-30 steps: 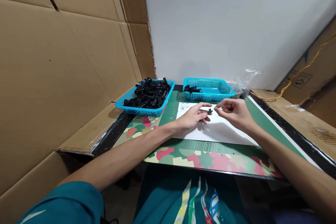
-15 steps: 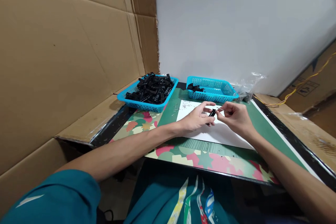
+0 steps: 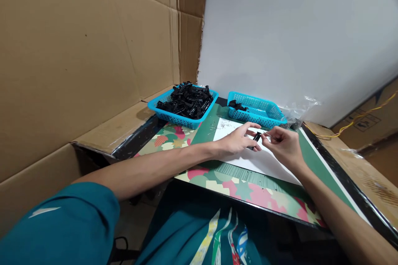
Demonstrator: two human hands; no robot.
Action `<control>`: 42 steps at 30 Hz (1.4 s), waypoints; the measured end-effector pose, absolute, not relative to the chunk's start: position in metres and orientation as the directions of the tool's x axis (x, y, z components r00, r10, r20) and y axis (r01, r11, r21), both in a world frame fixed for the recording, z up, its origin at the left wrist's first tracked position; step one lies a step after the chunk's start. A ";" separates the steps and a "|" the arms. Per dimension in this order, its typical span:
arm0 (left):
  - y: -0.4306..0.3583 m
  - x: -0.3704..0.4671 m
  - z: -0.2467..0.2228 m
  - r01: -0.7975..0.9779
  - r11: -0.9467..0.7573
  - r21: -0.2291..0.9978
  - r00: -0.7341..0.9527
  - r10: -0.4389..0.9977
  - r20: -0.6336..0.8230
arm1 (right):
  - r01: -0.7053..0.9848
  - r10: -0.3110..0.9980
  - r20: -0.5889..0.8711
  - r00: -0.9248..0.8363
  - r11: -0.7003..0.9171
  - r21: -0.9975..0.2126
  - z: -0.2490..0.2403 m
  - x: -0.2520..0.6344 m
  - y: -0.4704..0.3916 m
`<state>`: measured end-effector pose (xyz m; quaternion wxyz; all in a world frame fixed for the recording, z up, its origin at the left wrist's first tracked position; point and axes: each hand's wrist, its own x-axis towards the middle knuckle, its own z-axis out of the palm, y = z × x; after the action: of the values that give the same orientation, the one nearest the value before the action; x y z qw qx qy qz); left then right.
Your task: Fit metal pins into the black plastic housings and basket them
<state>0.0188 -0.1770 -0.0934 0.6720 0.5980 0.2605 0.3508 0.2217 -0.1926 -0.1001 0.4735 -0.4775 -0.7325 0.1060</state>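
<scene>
My left hand (image 3: 239, 140) holds a small, narrow black plastic part (image 3: 256, 136) between thumb and fingers, tilted above a white sheet of paper (image 3: 248, 160). Just to the right, my right hand (image 3: 282, 144) is closed in a pinch, its fingertips close to the upper end of that part. A thin metal pin (image 3: 266, 134) shows faintly at those fingertips; most of it is hidden. On the sheet's far left corner lies a scatter of tiny metal pieces (image 3: 226, 124), too small to tell apart.
A blue basket (image 3: 183, 121) heaped with black plastic parts (image 3: 189, 100) stands at the back left. Another blue basket (image 3: 273, 112) holds a few black pieces (image 3: 238, 105) at its left end. Beside it lies a clear plastic bag (image 3: 300, 111). Cardboard (image 3: 93, 49) walls the left side.
The view has turned, so the table and baskets sit slightly further right. The right hand's fingertips are closer to the black part, and less of the metal pin shows.
</scene>
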 end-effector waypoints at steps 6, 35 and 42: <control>-0.179 0.017 -0.091 -0.175 0.064 0.982 0.636 0.769 0.063 | 0.650 0.753 0.641 -0.146 0.562 -0.512 -0.104 0.223 -0.191; -0.168 0.015 -0.104 -0.178 0.012 0.984 0.666 0.737 0.112 | 0.604 0.889 0.318 -0.330 0.458 -0.653 -0.093 0.241 -0.182; -0.168 0.014 -0.100 -0.222 0.052 0.974 0.717 0.686 0.127 | 0.562 0.851 0.398 -0.344 0.526 -0.639 -0.096 0.249 -0.180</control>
<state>0.0137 -0.1684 -0.1002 0.6995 0.6074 0.1910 0.3244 0.2487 -0.1801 -0.0961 0.3617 -0.4442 -0.7950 0.1997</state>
